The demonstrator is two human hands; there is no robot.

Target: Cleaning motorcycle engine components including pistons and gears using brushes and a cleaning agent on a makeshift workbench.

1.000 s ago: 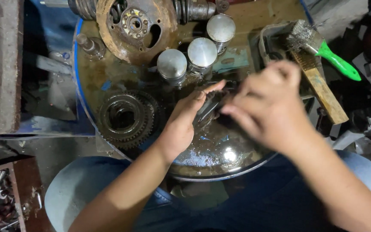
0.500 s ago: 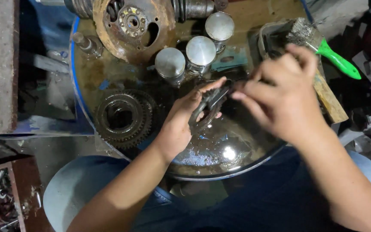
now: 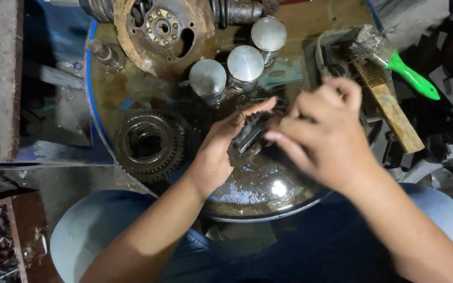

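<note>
Cleaning step, apparently: my left hand (image 3: 221, 152) clenched the dark toothed part (image 3: 247, 135) over the oily basin (image 3: 268, 209); right hand (image 3: 321, 136) pinched its end. Next move needs firm grip.

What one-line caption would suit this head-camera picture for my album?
Left hand and right hand grip a small dark toothed metal part over a shiny round metal basin, beside three silver pistons.
</note>
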